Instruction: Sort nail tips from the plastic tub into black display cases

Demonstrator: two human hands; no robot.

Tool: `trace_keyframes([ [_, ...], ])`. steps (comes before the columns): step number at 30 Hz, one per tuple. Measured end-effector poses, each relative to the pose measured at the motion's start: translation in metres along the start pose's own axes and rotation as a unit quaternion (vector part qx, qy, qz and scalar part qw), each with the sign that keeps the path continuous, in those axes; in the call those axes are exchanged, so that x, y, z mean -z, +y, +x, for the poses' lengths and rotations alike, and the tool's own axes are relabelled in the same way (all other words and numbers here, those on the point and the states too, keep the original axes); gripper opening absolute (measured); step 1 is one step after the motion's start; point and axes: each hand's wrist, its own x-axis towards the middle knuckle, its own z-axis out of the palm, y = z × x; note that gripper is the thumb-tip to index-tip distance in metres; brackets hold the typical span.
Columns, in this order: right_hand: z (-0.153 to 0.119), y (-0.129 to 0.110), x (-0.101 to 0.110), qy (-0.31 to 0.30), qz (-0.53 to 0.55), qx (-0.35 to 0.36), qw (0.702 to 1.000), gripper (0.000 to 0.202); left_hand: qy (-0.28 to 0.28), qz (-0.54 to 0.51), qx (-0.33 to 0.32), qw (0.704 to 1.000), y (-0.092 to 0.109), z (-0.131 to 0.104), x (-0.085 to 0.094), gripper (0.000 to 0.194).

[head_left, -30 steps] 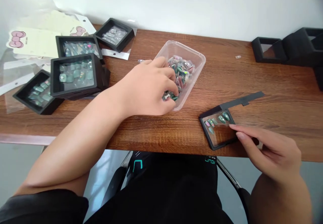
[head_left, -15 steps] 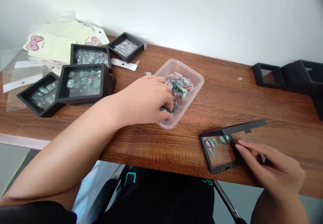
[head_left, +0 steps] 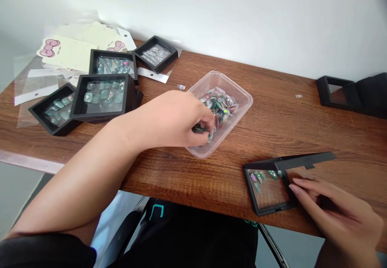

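Observation:
My left hand reaches into a clear plastic tub heaped with press-on nails, mostly green with some pink and clear. Its thumb and index finger close on a greenish nail, partly hidden by the fingers. To the right, my right hand rests at the right edge of a black display case, thumb and index fingertips nearly together. Whatever lies between them cannot be made out. The case stands with its lid swung up; several green nails lie along the top of its clear film.
At left, black cases filled with nails overlap beside cream cards with pink bows and clear bags. More black cases stand at far right. Loose clear nails lie on the wooden table. A white wall runs behind.
The view has shifted slightly, so things appear further right. My left thumb and index finger have come together among the nails. My right hand stays by the case.

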Motion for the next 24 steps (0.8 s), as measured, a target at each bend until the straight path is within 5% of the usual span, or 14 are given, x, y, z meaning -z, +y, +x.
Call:
trace_keyframes([
  [11,-0.022,0.008,-0.007,0.017,-0.026,-0.053,0.998,0.029,0.106,-0.105,-0.077,0.986,0.002,-0.005,0.004,0.025],
  [24,-0.024,0.011,-0.006,0.010,-0.049,-0.080,0.996,0.036,0.174,-0.090,-0.091,0.976,-0.008,-0.001,-0.007,0.044],
])
